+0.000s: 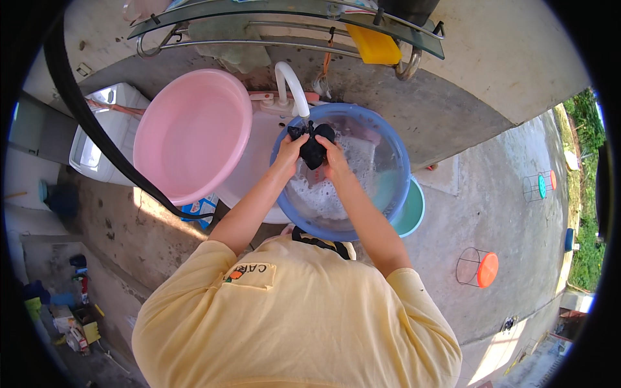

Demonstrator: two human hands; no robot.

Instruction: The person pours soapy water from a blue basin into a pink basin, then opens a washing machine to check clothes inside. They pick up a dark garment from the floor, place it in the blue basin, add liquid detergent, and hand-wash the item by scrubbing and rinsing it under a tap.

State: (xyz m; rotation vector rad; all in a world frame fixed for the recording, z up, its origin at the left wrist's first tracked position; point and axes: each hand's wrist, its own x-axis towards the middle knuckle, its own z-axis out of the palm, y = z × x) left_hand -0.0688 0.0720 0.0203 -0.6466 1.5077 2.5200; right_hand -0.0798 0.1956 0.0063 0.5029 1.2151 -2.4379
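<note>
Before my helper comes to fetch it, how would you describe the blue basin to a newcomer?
Find the glass wall shelf, then the white tap below it. By its spout is a wide round basin, the left hand and right hand gripping a black item over it. Unlike the pink basin to its left and the partly hidden mint-green one, it is blue and holds sudsy water.

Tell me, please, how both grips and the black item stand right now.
Left grip and right grip both on black item. Bunched, over blue basin of sudsy water. Possible obstacle: white faucet spout close by.
</note>
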